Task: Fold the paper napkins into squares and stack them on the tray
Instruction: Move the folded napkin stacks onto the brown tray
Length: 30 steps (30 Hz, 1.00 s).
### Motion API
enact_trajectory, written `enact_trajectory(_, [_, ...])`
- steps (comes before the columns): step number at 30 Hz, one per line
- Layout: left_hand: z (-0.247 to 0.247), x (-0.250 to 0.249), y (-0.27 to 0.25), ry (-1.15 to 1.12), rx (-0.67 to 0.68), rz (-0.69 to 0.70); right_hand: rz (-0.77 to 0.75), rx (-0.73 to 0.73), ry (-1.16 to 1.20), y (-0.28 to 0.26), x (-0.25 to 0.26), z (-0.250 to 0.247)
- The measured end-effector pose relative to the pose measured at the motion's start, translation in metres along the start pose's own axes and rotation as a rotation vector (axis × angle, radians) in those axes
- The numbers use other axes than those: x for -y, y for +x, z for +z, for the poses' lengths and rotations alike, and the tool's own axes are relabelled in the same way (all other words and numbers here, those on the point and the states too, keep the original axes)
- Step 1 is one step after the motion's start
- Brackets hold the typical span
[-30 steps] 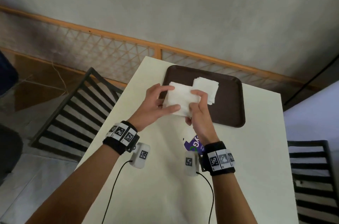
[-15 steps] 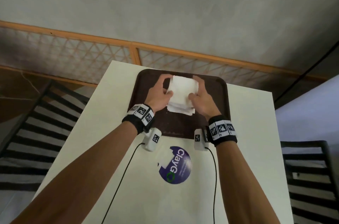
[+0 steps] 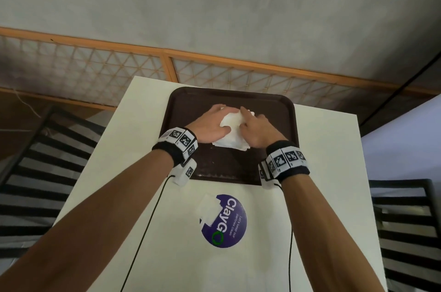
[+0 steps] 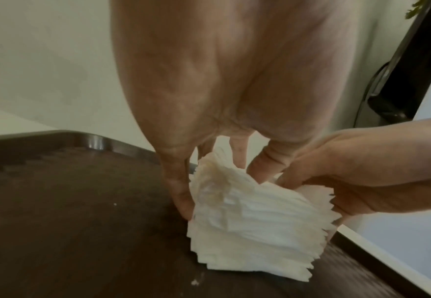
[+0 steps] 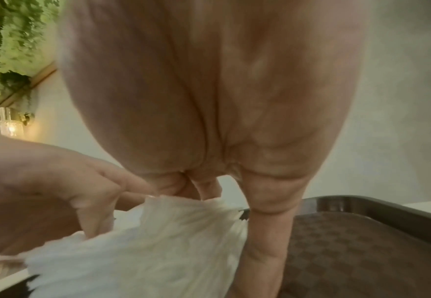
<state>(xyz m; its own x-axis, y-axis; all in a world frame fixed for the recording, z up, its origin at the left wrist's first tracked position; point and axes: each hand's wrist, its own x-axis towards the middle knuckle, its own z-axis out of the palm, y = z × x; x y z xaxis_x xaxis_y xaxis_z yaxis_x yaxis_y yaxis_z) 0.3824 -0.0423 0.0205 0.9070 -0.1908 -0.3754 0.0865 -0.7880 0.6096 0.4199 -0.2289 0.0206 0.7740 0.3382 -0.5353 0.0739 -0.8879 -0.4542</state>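
While both hands (image 3: 235, 128) hold the napkin pile (image 4: 247, 227) mid-frame on the tray (image 3: 281, 110), fingers (image 4: 181, 193) curled round its sides, squeeze the edges even.

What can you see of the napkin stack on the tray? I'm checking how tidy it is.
The napkin stack is a thick pile of white folded paper napkins, roughly square, lying flat near the middle of the brown tray. Its many layers show as thin edges that fan out unevenly, and the top sheet looks crumpled. The left hand holds its left side and the right hand its right side, fingers curled round the edges.
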Motion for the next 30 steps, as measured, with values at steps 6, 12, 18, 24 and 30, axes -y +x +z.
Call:
enact_trajectory(6, [-0.003,0.003,0.001,0.022,0.029,-0.052,-0.119,-0.061,-0.061,0.009,-0.002,-0.012])
enact_trajectory(12, [0.001,0.012,0.003,0.128,0.061,-0.018,-0.236,-0.089,-0.159,-0.005,0.000,0.001])
enact_trajectory(18, [0.015,0.008,-0.009,0.308,-0.067,0.021,-0.251,-0.211,-0.503,-0.014,-0.005,0.037])
enact_trajectory(24, [0.023,0.016,-0.017,0.541,-0.016,0.018,-0.204,-0.133,-0.544,-0.005,-0.014,0.033])
enact_trajectory(30, [0.039,0.032,-0.013,0.538,-0.021,-0.008,-0.198,-0.025,-0.452,0.004,-0.032,0.037])
